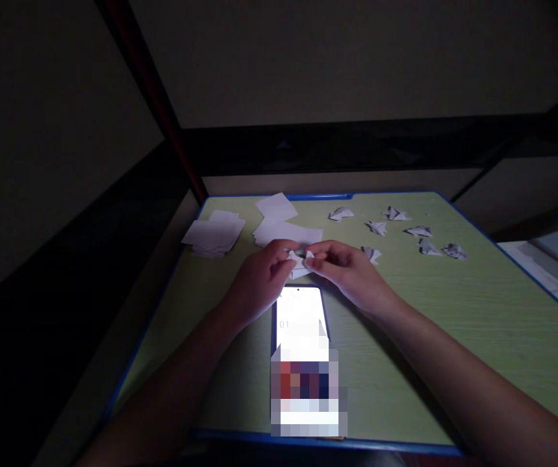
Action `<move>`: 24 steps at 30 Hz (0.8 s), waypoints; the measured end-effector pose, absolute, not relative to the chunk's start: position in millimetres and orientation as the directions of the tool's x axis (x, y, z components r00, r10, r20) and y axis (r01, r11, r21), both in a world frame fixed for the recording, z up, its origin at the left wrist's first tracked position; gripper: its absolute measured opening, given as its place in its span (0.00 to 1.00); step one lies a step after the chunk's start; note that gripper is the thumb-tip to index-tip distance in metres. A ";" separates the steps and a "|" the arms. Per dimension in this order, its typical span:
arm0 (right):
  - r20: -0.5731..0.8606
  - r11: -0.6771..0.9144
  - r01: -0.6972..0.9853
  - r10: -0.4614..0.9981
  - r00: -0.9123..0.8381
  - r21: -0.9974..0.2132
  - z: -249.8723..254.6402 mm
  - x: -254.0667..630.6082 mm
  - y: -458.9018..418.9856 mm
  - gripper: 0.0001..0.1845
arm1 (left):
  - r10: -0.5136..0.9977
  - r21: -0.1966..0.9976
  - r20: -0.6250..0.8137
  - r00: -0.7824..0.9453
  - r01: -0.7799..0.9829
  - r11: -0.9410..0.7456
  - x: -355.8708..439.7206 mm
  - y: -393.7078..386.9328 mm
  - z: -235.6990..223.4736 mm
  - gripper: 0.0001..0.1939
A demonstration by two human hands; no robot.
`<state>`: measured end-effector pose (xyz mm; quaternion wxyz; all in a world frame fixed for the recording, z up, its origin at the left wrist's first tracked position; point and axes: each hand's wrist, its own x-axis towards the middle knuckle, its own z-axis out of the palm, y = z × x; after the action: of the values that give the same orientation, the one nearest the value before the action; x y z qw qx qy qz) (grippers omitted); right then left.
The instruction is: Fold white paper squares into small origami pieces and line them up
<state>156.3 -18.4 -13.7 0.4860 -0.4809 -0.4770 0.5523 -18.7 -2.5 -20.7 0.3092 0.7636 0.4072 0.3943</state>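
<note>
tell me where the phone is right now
In the head view the phone lies lit on the green table, near its front edge, just below both hands and the small folded paper they pinch.

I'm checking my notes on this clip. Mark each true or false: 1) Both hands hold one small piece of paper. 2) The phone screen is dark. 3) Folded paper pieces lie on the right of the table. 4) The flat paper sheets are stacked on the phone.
1) True: the left hand and right hand pinch the paper piece together.
2) False: the phone is lit.
3) True: folded pieces lie on the table, right side.
4) False: the sheets lie at the far left, apart from the phone.
</note>
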 end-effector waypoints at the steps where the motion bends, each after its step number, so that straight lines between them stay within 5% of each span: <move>1: -0.056 -0.059 -0.057 0.997 -0.060 -0.997 -14.1 156.3 -18.3 0.15 | 0.856 0.779 0.367 0.364 0.382 -0.497 -17.9 -3.3 -20.8 0.12; 10: -0.083 -0.082 -0.182 0.997 0.001 -0.980 -12.7 156.8 -21.3 0.08 | 0.909 0.872 0.397 0.127 0.256 -0.417 -10.7 -1.8 -18.2 0.07; 24: -0.030 -0.035 -0.140 0.999 -0.042 -0.990 -15.6 155.6 -21.4 0.08 | 0.951 0.936 0.281 0.129 0.183 -0.301 -10.3 -0.9 -12.4 0.05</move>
<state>155.6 -21.4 -15.6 0.5157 -0.4615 -0.4653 0.5520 -10.3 -0.9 -12.4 0.3921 0.6410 0.4425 0.4896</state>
